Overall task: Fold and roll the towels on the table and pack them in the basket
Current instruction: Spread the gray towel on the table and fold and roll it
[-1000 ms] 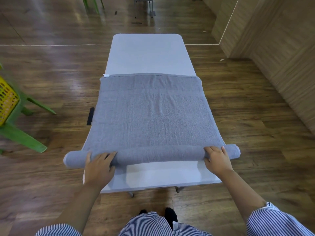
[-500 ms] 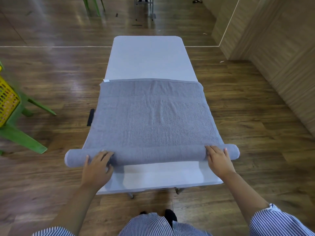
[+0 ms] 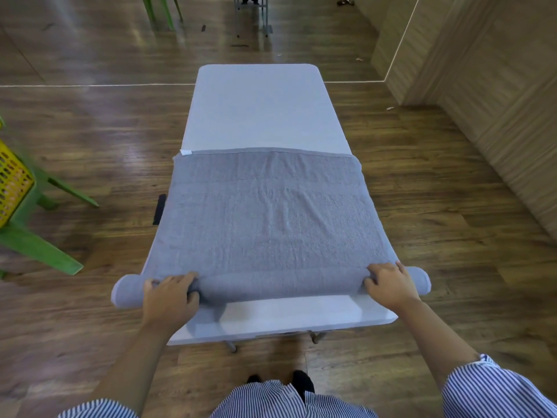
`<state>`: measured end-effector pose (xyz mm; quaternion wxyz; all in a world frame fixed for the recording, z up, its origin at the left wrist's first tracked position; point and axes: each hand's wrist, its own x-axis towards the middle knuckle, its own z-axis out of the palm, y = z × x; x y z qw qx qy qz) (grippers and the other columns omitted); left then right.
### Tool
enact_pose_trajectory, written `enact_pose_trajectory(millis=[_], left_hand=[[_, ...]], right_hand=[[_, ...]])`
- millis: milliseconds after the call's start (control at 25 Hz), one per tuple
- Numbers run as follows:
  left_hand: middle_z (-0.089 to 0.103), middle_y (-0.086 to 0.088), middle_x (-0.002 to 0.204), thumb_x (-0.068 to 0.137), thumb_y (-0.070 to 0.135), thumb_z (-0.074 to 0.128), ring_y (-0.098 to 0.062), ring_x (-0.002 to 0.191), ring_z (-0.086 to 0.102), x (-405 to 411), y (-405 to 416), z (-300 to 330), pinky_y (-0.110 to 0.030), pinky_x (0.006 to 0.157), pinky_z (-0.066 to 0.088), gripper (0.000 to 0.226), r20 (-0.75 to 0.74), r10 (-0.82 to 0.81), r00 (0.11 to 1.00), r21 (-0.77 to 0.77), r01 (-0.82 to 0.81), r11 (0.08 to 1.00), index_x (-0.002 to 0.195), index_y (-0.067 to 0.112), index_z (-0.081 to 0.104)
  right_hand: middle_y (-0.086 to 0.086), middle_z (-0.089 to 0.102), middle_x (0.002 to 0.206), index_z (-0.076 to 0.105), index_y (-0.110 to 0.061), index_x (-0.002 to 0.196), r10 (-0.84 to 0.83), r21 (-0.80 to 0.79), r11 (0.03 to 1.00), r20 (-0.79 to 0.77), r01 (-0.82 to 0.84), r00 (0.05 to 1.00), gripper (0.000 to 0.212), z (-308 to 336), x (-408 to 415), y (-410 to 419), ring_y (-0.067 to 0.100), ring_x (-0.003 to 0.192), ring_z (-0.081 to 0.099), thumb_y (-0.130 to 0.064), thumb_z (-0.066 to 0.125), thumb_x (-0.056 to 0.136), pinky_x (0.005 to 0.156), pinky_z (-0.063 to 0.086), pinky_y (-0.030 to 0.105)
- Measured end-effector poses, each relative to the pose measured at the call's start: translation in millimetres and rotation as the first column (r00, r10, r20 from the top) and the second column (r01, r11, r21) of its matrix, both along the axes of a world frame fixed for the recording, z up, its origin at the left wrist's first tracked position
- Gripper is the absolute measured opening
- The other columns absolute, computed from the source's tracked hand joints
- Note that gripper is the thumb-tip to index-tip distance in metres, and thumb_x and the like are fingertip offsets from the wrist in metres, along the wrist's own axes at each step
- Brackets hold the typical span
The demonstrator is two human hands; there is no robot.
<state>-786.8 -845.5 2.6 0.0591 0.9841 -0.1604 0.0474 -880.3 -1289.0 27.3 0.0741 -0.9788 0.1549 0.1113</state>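
Both hands [image 3: 170, 298] [image 3: 390, 286] curl over the rolled towel [image 3: 268, 212] edge.

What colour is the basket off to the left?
Yellow, with a perforated wall; the basket shows at the head view's left edge.

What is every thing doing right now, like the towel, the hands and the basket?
Grey towel: near end rolled, the rest flat on the table.
White table: upright, far half bare.
Left hand: fingers curled over the roll.
Right hand: fingers curled over the roll.
Yellow basket: on a green chair, contents hidden.
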Motion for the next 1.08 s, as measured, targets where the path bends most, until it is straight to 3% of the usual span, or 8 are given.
enact_pose_trajectory(millis=[200,320,440,600,720,840,1000,1080], left_hand=[[0.066,-0.006,0.112,0.069,0.019,0.050,-0.027,0.100,0.063,9,-5,-1,-0.053,0.088,0.040,0.044,0.014,0.024,1.000,-0.062,-0.023,0.998,0.110,0.012,0.064],[0.065,-0.005,0.115,0.070,0.016,0.058,-0.028,0.106,0.061,5,-8,-9,-0.056,0.099,0.035,0.047,-0.097,0.030,0.995,-0.079,-0.038,0.996,0.116,0.013,0.063],[0.066,-0.006,0.116,0.065,0.004,0.073,-0.029,0.108,0.061,5,-10,-9,-0.057,0.104,0.031,0.056,-0.160,0.058,0.985,-0.078,-0.072,0.994,0.119,0.013,0.062],[0.070,-0.006,0.101,0.067,0.009,0.066,-0.030,0.095,0.065,3,-13,-6,-0.056,0.093,0.040,0.045,-0.127,0.073,0.989,-0.052,-0.080,0.995,0.112,0.012,0.066],[0.069,0.001,0.078,0.065,0.024,0.046,-0.026,0.073,0.065,0,-8,0,-0.042,0.069,0.040,0.039,-0.073,0.024,0.997,0.014,-0.023,1.000,0.097,0.017,0.068],[0.069,0.002,0.073,0.064,0.029,0.037,-0.025,0.066,0.064,11,1,8,-0.036,0.063,0.038,0.044,-0.070,-0.034,0.997,0.014,0.035,0.999,0.092,0.019,0.069],[0.068,-0.003,0.107,0.066,0.019,0.054,-0.027,0.097,0.064,10,-2,8,-0.047,0.083,0.046,0.043,-0.099,-0.026,0.995,-0.050,0.021,0.999,0.107,0.013,0.066],[0.065,-0.004,0.117,0.071,0.017,0.063,-0.027,0.108,0.061,4,-3,0,-0.052,0.101,0.038,0.046,-0.190,-0.001,0.982,-0.043,-0.007,0.999,0.117,0.013,0.063]], right_hand=[[0.004,0.061,0.118,0.058,-0.012,0.118,0.036,-0.018,0.999,0.195,-0.033,0.980,0.033,-3,5,4,0.025,0.116,0.051,-0.016,0.053,0.086,0.113,0.017,0.047],[0.002,0.052,0.133,0.050,-0.013,0.131,-0.021,0.082,0.997,0.096,0.013,0.995,0.041,-3,4,10,0.018,0.128,0.041,-0.025,0.048,0.091,0.115,0.003,0.043],[0.001,0.045,0.138,0.041,-0.015,0.137,0.028,0.050,0.998,0.004,-0.028,1.000,0.057,-3,4,9,0.016,0.132,0.035,-0.031,0.057,0.085,0.115,-0.001,0.041],[0.000,0.051,0.130,0.044,-0.017,0.133,0.031,-0.002,1.000,-0.004,-0.031,1.000,0.048,-5,3,9,0.018,0.127,0.041,-0.022,0.054,0.086,0.116,0.002,0.042],[-0.001,0.062,0.105,0.058,-0.018,0.108,0.020,-0.025,1.000,-0.006,-0.020,1.000,0.025,-1,5,8,0.019,0.111,0.051,-0.026,0.049,0.086,0.115,0.005,0.042],[0.000,0.061,0.091,0.059,-0.018,0.093,0.013,-0.022,1.000,-0.051,-0.015,0.999,0.018,10,9,6,0.018,0.104,0.053,-0.028,0.046,0.086,0.116,0.000,0.042],[-0.002,0.055,0.126,0.051,-0.018,0.126,0.029,-0.029,0.999,0.077,-0.027,0.997,0.037,6,4,10,0.017,0.121,0.047,-0.022,0.047,0.090,0.115,0.005,0.046],[-0.001,0.048,0.137,0.044,-0.016,0.135,0.000,0.031,1.000,0.072,-0.003,0.997,0.042,-1,-3,15,0.016,0.129,0.040,-0.022,0.043,0.093,0.115,0.003,0.045]])
